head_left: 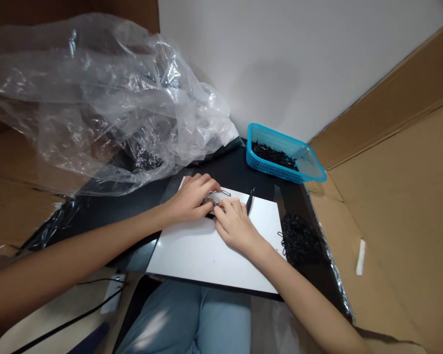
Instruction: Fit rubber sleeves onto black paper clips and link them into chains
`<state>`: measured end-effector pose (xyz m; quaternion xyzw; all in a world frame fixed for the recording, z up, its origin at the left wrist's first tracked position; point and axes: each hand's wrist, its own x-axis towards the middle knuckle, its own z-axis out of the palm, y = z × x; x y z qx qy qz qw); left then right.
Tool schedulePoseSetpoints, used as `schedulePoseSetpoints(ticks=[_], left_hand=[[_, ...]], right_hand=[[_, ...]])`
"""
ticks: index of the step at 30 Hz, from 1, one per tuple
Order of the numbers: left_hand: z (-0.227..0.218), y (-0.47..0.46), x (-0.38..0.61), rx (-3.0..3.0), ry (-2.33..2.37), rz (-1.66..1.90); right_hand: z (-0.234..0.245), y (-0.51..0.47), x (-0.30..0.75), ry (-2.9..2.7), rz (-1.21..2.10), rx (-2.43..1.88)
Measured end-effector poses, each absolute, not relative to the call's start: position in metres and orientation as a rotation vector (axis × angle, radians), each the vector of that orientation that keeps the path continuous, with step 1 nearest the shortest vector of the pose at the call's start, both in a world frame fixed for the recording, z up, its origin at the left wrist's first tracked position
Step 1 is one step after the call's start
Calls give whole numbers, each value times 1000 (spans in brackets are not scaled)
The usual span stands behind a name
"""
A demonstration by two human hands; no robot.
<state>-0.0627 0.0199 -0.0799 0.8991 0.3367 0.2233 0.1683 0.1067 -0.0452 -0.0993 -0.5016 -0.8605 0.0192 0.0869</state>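
Both hands meet at the far edge of a white sheet [206, 253] lying on a black tabletop. My left hand [192, 196] has its fingers curled down onto a small black wire clip [221, 193]. My right hand [234, 221] is closed, pinching the same clip from the near side, and a thin black tool [250, 200] sticks out past its fingers. How the tool is held is hidden by the knuckles.
A blue plastic basket [310, 164] holding black wire parts stands at the back right. A loose heap of black clips [300, 238] lies right of the sheet. Crumpled clear plastic bag [96, 98] fills the left. Cardboard walls [398, 187] close the right side.
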Motion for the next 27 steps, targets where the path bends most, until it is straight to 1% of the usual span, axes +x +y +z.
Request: schedulePoseSetpoints(ticks=[6, 10, 13, 16, 18, 21, 27], left_hand=[[-79, 21, -63, 2573, 721, 480], [-81, 19, -64, 2726, 642, 338], [-83, 18, -66, 2678, 671, 404], [-83, 18, -67, 2411, 715, 549], [-82, 19, -67, 2200, 712, 588], [-82, 21, -66, 2017, 657, 538], [-79, 26, -63, 1858, 591, 508]], right_hand=[[-104, -42, 110, -2523, -57, -1395], [-100, -41, 115, -2490, 45, -1427], [-99, -41, 117, -2465, 139, -1466], [-103, -40, 118, -2407, 178, -1468], [-104, -38, 119, -2338, 260, -1400], [-103, -36, 122, -2210, 404, -1294], [-93, -38, 127, -1960, 778, -1343]])
